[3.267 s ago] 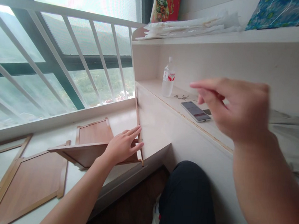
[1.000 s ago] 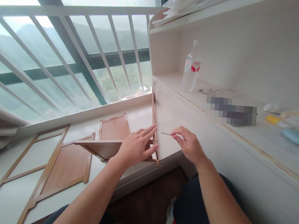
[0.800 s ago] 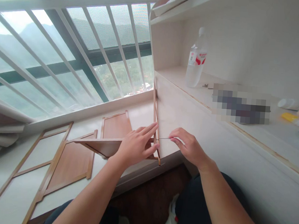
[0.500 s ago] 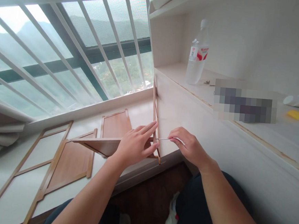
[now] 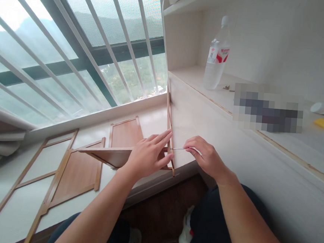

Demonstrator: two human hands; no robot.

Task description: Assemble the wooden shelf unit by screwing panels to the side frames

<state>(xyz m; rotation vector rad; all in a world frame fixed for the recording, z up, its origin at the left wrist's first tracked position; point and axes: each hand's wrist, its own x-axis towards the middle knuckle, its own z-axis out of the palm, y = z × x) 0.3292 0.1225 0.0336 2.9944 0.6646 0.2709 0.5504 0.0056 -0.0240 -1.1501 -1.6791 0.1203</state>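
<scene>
A thin metal hex key (image 5: 179,148) runs level into the side of a narrow upright wooden frame (image 5: 172,141). My right hand (image 5: 204,154) pinches its outer end, and my fingers hide that end. On the frame's other side, my left hand (image 5: 150,152) rests against the wood with straight fingers and the thumb held apart. Beneath that hand, a brown wooden panel (image 5: 111,155) stands on edge and meets the frame. The joint itself is partly hidden by my left hand.
Flat on the white ledge (image 5: 5,223) lie a brown panel (image 5: 76,172), another panel (image 5: 126,131) and a ladder-like wooden frame (image 5: 55,176). A bottle (image 5: 216,58) stands on the shelf at right, near a blurred-out object (image 5: 269,109). White railings (image 5: 121,32) cross the window.
Both hands keep nearly the same place at the frame, the hex key still at its side. The whole view has shifted slightly.
</scene>
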